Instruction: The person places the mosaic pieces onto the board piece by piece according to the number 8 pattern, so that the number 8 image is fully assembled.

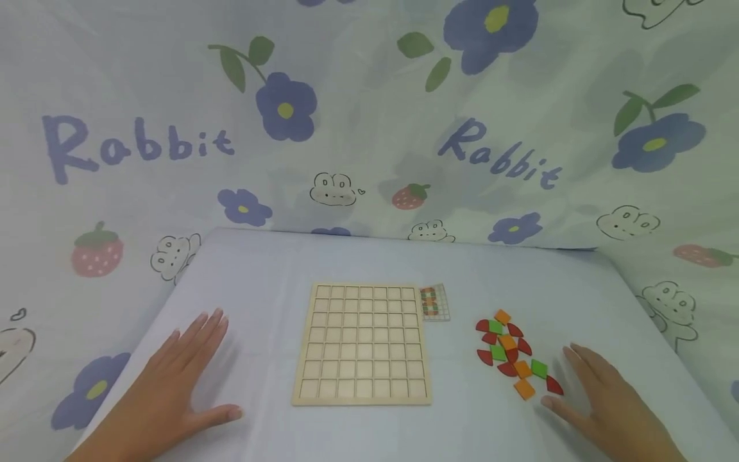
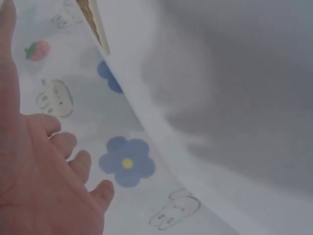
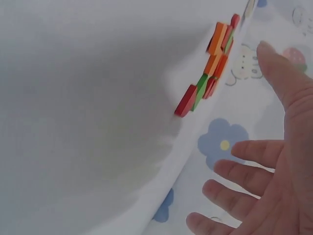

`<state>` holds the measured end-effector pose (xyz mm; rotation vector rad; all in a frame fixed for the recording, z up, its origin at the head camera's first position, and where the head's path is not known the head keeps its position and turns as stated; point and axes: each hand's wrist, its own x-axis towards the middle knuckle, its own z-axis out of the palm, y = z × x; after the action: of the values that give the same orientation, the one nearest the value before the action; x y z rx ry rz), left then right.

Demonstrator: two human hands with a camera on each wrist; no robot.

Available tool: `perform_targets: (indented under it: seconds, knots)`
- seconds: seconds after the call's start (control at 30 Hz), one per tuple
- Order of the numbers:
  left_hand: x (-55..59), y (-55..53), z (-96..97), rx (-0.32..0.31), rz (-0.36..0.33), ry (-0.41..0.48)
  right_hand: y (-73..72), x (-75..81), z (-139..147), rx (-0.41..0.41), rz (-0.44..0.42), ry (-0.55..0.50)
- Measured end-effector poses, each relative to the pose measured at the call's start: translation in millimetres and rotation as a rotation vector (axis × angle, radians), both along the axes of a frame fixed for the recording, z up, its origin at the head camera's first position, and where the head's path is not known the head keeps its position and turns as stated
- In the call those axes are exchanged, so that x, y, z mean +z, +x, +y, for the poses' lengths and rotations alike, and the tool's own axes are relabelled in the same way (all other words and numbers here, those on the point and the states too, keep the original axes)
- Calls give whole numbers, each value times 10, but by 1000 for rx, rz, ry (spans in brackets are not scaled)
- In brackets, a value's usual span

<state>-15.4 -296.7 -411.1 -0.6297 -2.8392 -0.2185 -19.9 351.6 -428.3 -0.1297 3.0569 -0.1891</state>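
Note:
My left hand [image 1: 173,385] is held over the left side of the table with its fingers straight and thumb spread, holding nothing. Over at the right, my right hand [image 1: 606,398] is also extended and holds nothing; its thumb and fingertips are close to a loose group of flat pieces. Among these are red quarter-round pieces [image 1: 554,385], orange squares [image 1: 524,389] and green squares [image 1: 539,368], some overlapping. Between the hands lies a pale wooden board [image 1: 427,385] divided into a grid of square recesses, with no pieces in it.
A small pattern card [image 1: 441,303] lies against the board's upper right edge, showing an orange, green and red design on a grid. White cloth covers the table [image 1: 260,269]. Behind and beside it hangs a curtain [image 1: 358,141] printed with flowers, strawberries and rabbits.

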Motion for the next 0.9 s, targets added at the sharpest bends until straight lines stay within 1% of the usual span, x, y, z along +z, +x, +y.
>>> perform_targets:
  seconds: [0.03,0.13,0.23,0.37,0.43,0.47,0.53,0.67,0.77,0.9]
  knots:
    - [14,-12,18,-7,2,4,3,17,-29,-5,0,-7]
    - [40,-51,108,-27,-10,23,-4,58,-132,-27,-37,-22]
    - [38,-86,236,-55,-31,22,-28,72,-228,-19,-66,-26]
    - [18,-138,427,-114,-41,-9,-31,52,-316,39,-34,-35]
    - [17,-161,507,-132,-51,-22,-21,37,-351,59,-14,-34]
    - [18,-169,542,-134,-63,-24,-20,32,-366,67,-10,-31]
    - [27,-177,599,-127,-111,-16,-22,31,-396,65,-20,-27]
    - [22,-178,662,-92,-213,21,-45,42,-455,33,-86,-10]
    - [-11,-183,682,-94,-240,47,-55,39,-494,16,-119,4]
    - [-71,-206,704,-107,-260,46,-50,22,-529,4,-136,10]
